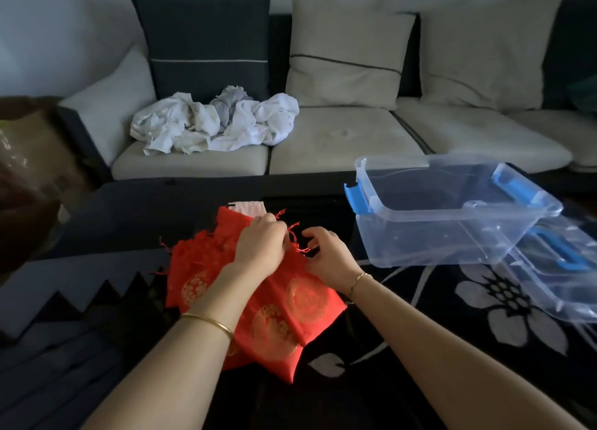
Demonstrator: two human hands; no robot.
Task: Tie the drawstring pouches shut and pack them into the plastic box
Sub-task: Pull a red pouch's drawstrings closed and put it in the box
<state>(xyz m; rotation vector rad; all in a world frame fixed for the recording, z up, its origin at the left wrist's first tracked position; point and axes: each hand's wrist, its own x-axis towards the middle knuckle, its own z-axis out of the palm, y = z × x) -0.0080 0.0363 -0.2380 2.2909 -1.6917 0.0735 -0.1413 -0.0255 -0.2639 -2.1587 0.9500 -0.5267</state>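
Pinching at the red drawstring [294, 236] with both hands, at the mouth of the top pouch.

- left hand [261, 245]: fingers curled, tips pinching the cord at the gathered pouch mouth. Gold bangle [210, 323] on the wrist.
- right hand [329, 258]: fingers curled, thumb and fingertips pinching the frayed cord end just beside the left hand. Thin bracelet [358, 281] on the wrist.
- red pouches [290, 310]: flat overlapping pile with gold round prints, left of the plastic box [420, 239] and apart from it. Both forearms cross over the pile. None are in the box yet.
- plastic box: clear, top open, blue latch [353, 197] hanging off its left end, second blue latch at its far right end. Its left wall faces the pile with a strip of bare dark table cover [352, 332] between them, so that side is open for moving.
- lid [568, 294]: clear with a blue handle, lying flat at the box's near right side. The box corner overlaps it; cannot tell if the box rests on it. It runs out of frame at the right edge.
- table cover: black with white flowers, open in front of the box up to the right forearm.
- sofa [339, 145]: behind the box, its seat edge close to the box's far rim.
- white cloth heap [219, 123]: on the sofa seat, behind and well left of the box.
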